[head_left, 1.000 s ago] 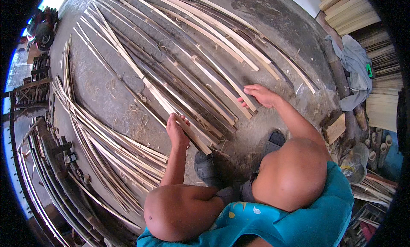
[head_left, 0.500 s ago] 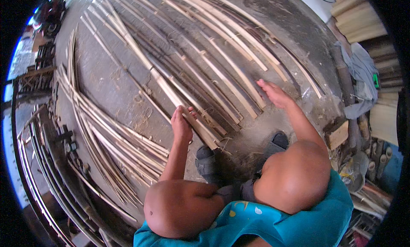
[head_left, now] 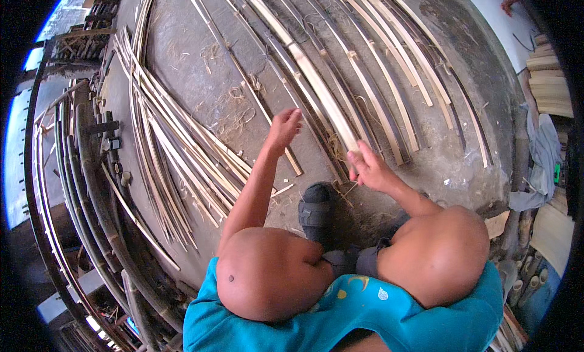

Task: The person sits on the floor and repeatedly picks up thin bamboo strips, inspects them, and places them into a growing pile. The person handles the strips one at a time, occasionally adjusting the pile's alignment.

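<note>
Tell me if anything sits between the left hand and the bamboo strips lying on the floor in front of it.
Nothing visible does. The left hand hangs open just above the laid-out bamboo strips, with only bare concrete floor and loose shavings around it.

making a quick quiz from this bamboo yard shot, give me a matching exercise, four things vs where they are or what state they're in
Things:
1. left hand
2. right hand
3. dark shoe
4. loose heap of thin strips

Places or states:
a. on the ground between the knees
b. raised above the ground, fingers loose, holding nothing
c. fanned out on the person's left
d. beside the near end of a wide pale slat, fingers spread

Pairs: 1-b, 2-d, 3-a, 4-c
</note>
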`<state>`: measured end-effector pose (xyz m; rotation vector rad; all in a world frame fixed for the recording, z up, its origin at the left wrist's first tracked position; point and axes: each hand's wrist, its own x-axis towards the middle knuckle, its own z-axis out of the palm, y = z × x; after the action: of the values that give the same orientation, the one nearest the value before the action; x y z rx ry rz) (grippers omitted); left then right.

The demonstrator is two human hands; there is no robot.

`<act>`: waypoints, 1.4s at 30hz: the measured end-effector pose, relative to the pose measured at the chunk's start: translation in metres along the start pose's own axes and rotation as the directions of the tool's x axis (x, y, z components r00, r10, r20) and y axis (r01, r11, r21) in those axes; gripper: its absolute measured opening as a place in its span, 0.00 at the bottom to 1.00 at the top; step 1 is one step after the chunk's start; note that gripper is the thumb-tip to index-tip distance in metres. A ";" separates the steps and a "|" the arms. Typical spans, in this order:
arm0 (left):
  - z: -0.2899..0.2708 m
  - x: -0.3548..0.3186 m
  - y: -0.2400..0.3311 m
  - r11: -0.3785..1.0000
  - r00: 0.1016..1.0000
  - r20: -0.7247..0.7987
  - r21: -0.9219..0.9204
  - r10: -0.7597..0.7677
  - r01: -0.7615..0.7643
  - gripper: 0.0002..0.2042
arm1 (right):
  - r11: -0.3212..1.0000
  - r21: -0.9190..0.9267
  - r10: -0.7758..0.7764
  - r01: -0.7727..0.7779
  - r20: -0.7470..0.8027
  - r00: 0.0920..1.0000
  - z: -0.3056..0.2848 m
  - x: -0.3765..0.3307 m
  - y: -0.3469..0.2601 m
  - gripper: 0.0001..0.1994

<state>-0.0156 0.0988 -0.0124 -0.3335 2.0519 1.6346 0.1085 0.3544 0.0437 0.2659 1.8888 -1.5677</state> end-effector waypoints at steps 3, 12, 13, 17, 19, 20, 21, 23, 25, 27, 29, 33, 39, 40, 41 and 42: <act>-0.049 0.015 -0.049 0.810 0.898 -0.380 0.584 0.220 0.048 0.26 | 0.960 -0.117 -0.267 0.255 -0.094 0.959 -0.012 -0.009 -0.010 0.30; -0.072 0.009 -0.084 0.942 0.936 -0.339 0.335 0.099 0.022 0.30 | 0.992 -0.066 -0.111 0.110 -0.011 0.994 -0.014 -0.003 0.002 0.26; -0.056 0.005 -0.071 0.990 0.963 -0.259 0.136 0.070 -0.036 0.29 | 0.996 -0.048 -0.076 0.076 0.004 0.997 -0.016 -0.003 0.000 0.25; 0.016 -0.041 0.016 0.934 0.994 0.025 -0.345 0.111 -0.095 0.26 | 0.971 0.228 -0.112 0.076 0.148 0.983 -0.023 -0.008 -0.009 0.20; 0.033 -0.048 0.032 0.927 0.988 0.020 -0.349 0.154 -0.138 0.25 | 0.932 0.356 -0.169 0.066 0.268 0.949 -0.024 -0.004 -0.017 0.17; 0.036 -0.048 0.035 0.919 0.980 0.031 -0.355 0.194 -0.171 0.23 | 0.948 0.280 -0.233 0.148 0.301 0.925 -0.031 0.004 -0.010 0.18; 0.038 -0.048 0.039 0.920 0.983 0.016 -0.353 0.185 -0.168 0.22 | 0.937 0.319 -0.232 0.140 0.271 0.934 -0.032 0.005 -0.009 0.19; 0.043 -0.049 0.046 0.924 0.986 -0.013 -0.348 0.166 -0.161 0.20 | 0.910 0.395 -0.224 0.128 0.208 0.952 -0.036 0.007 -0.008 0.21; 0.049 -0.051 0.052 0.915 0.981 -0.033 -0.357 0.191 -0.191 0.20 | 0.919 0.381 -0.183 0.103 0.181 0.966 -0.042 0.011 0.001 0.24; 0.053 -0.052 0.053 0.907 0.972 -0.050 -0.350 0.230 -0.233 0.21 | 0.926 0.362 -0.151 0.105 0.101 0.983 -0.039 0.011 0.009 0.25; 0.054 -0.055 0.056 0.917 0.975 -0.035 -0.333 0.220 -0.219 0.20 | 0.910 0.403 -0.153 0.098 0.107 0.982 -0.039 0.013 0.017 0.26; 0.055 -0.057 0.057 0.930 0.981 -0.017 -0.314 0.193 -0.188 0.21 | 0.916 0.383 -0.160 0.123 0.066 0.985 -0.039 0.010 0.003 0.26; 0.054 -0.057 0.053 0.938 0.981 -0.040 -0.289 0.190 -0.194 0.21 | 0.909 0.311 -0.333 0.277 0.142 0.932 -0.040 0.007 -0.018 0.22; 0.053 -0.056 0.053 0.942 0.982 -0.039 -0.276 0.185 -0.189 0.21 | 0.916 0.256 -0.349 0.309 0.129 0.928 -0.040 0.007 -0.016 0.21; 0.054 -0.056 0.052 0.939 0.981 -0.035 -0.283 0.192 -0.194 0.21 | 0.909 0.312 -0.333 0.275 0.152 0.930 -0.041 0.007 -0.016 0.21; 0.053 -0.056 0.052 0.936 0.979 -0.034 -0.290 0.199 -0.200 0.21 | 0.899 0.366 -0.320 0.239 0.179 0.930 -0.042 0.007 -0.016 0.20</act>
<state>0.0189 0.1571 0.0520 -0.2325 1.8966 2.0690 0.0799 0.3875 0.0554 -0.0537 1.5162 -2.0258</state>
